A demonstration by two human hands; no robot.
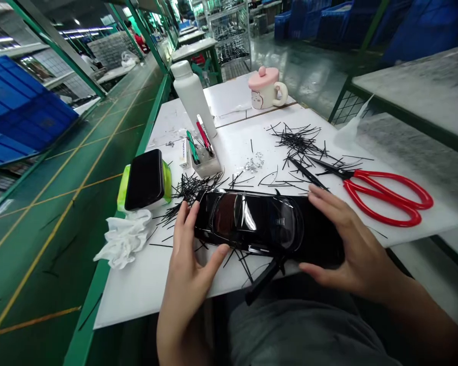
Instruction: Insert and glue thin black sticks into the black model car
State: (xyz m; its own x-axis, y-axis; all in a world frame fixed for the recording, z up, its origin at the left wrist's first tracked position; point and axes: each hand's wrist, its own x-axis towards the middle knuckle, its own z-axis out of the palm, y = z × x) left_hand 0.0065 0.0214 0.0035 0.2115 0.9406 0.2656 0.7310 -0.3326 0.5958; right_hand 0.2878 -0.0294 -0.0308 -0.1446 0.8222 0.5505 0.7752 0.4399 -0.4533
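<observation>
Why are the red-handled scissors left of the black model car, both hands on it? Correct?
No: the head view shows the red-handled scissors right of the black model car. The left hand and right hand are on it, as you said.

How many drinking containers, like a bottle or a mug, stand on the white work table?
2: a white plastic bottle behind the small clear holder, and a white mug with a pink lid to its right, near the far edge. Others may be hidden.
</observation>
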